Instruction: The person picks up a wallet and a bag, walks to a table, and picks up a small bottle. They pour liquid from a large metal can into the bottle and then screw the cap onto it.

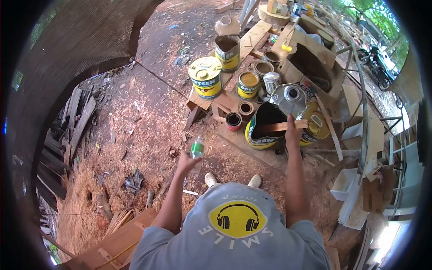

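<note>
My left hand is closed round a clear plastic bottle with a green label, above the ground strewn with shavings. On the other side, my right hand grips a flat wooden stick, which reaches left across the mouth of a large open paint can with a dark inside. Just right of that hand stands a yellow can. Behind the open can is a clear plastic container. Two small open cans, one red and one brown, stand left of the large can.
A closed yellow can and an open can stand on planks ahead. Beyond the plastic container is a cardboard box. Scrap wood lies at far left, boards at lower left, and metal framing at right.
</note>
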Motion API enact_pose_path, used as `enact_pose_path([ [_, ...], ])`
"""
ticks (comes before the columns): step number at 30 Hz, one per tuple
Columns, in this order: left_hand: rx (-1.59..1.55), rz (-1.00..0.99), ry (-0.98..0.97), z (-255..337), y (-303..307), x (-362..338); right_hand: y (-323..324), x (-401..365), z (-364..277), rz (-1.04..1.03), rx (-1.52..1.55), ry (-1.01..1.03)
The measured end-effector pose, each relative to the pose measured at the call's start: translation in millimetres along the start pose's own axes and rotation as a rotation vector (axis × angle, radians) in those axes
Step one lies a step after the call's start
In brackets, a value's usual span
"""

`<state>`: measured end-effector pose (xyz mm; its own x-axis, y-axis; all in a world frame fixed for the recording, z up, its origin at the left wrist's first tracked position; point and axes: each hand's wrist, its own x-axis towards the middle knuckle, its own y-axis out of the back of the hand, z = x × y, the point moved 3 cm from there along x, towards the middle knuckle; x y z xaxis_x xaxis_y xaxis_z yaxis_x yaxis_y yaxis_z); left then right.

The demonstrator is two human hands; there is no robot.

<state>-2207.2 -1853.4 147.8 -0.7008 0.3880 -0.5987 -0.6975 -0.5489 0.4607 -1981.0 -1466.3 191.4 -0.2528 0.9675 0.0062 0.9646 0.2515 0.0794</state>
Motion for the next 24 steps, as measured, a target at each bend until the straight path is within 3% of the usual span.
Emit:
enact_pose_path([
  [1, -0.15, -0.013, -0.07, 3.3, 8.1, 4.2, -0.6, 0.9, 0.3, 0.012, 0.008, 0.023],
  [4, -0.377, 0.063, -0.02, 11.5, 23.4, -14.8, 0.6, 1.3, 1.9, -0.001, 0.025, -0.014],
  [8, -0.458, -0.105, -0.017, -14.4, 35.7, 10.7, 5.4, 7.0, 10.8, -0.026, -0.013, -0.028],
  [9, -0.468, -0.022, 0.0, -21.8, 37.5, 13.4, 5.8, 7.5, 14.0, -0.039, -0.008, -0.032],
  [12, 0.271, 0.551, -0.104, -15.9, 58.9, 10.9, 2.2, 0.8, 0.6, -0.038, 0.001, -0.032],
  [17, 0.241, 0.847, -0.201, 22.6, 69.9, 16.0, 0.3, -0.7, -2.1, 0.0, -0.008, -0.009],
  [20, 0.136, 0.911, -0.356, 31.3, 34.7, 50.2, 0.1, -1.4, -0.6, 0.036, -0.011, 0.011],
  [24, 0.167, 0.549, -0.349, 16.0, -54.7, 99.3, 1.3, 0.9, 3.8, -0.023, 0.006, 0.009],
])
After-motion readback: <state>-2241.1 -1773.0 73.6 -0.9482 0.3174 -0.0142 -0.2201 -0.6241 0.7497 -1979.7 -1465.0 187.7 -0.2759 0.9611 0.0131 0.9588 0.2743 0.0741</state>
